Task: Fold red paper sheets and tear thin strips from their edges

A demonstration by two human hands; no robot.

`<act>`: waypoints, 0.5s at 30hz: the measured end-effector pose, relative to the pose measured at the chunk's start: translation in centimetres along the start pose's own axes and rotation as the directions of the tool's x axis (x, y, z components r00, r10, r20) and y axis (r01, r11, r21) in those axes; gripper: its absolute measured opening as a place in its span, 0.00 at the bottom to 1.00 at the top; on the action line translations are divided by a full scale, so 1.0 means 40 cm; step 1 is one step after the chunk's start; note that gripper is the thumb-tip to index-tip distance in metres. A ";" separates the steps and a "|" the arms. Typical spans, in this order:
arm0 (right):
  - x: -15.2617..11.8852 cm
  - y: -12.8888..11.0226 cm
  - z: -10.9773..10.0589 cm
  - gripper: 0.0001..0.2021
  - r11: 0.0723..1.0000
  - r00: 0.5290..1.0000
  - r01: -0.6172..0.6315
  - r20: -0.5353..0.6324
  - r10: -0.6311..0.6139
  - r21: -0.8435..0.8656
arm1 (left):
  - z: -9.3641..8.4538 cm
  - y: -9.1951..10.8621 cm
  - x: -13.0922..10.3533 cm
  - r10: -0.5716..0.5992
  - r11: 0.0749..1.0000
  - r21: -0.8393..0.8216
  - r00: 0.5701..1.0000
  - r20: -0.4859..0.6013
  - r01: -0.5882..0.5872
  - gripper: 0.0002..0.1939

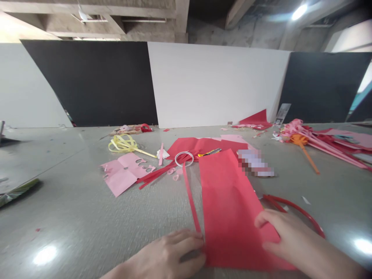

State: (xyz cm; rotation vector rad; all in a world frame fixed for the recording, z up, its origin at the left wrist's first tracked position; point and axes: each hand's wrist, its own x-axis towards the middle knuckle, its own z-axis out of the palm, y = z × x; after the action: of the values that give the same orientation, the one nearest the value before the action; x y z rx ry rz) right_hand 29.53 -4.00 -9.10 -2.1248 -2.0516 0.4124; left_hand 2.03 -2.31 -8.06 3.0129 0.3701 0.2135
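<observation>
Two hands at a red sheet [229, 209] on a grey desk [101, 224].
On the right, near the panels, a card [281, 115] carries dark print, too small for me to read. The desk is shiny and scattered with paper pieces; behind it stand a white panel [217, 85] and a black panel [93, 81], under a concrete ceiling [145, 9] with a lit lamp [299, 12]. The sheet is plain and long, lying before the person, with a red strip [190, 197] along its left side. The right hand [286, 228], thumb and fingers apart, rests on its right side. The left hand [171, 252], fingers close together, is at its left edge and the strip's near end; whether it pinches anything, I cannot tell.
</observation>
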 end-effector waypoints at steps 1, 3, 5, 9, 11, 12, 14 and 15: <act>0.000 0.000 0.000 0.13 1.000 1.000 0.002 -0.002 -0.002 0.001 | -0.001 0.001 0.001 0.003 1.000 -0.001 1.000 -0.010 -0.003 0.13; 0.000 0.003 0.002 0.13 1.000 1.000 0.009 -0.001 -0.009 0.006 | -0.002 0.002 0.003 0.021 1.000 -0.012 1.000 -0.012 -0.021 0.14; 0.001 0.008 0.007 0.13 1.000 1.000 0.016 -0.001 -0.016 0.018 | -0.002 0.003 0.005 0.039 0.999 -0.034 0.999 0.005 -0.039 0.14; 0.001 0.015 0.011 0.12 0.998 1.000 0.022 -0.001 -0.022 0.060 | -0.001 0.003 0.009 0.031 0.998 -0.049 0.999 0.018 -0.030 0.15; 0.000 0.015 0.010 0.12 0.997 1.000 0.027 -0.001 -0.027 0.073 | 0.000 0.003 0.009 0.032 0.998 -0.050 0.999 0.002 -0.032 0.15; -0.001 0.015 0.009 0.12 0.997 1.000 0.030 -0.001 -0.030 0.076 | 0.001 0.003 0.008 0.033 0.998 -0.054 0.999 -0.003 -0.033 0.15; -0.003 0.015 0.007 0.12 0.996 0.999 0.032 0.001 -0.032 0.081 | 0.002 0.003 0.006 0.035 0.998 -0.061 0.999 -0.009 -0.036 0.14; -0.004 0.016 0.007 0.12 0.996 1.000 0.030 0.006 -0.031 0.082 | 0.002 0.003 0.005 0.037 0.997 -0.064 0.999 -0.006 -0.037 0.15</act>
State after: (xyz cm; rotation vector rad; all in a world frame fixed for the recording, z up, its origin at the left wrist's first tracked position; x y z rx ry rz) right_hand 30.05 -4.22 -9.54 -2.0453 -2.0311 0.4918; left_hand 2.27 -2.36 -8.09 2.9588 0.3018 0.2304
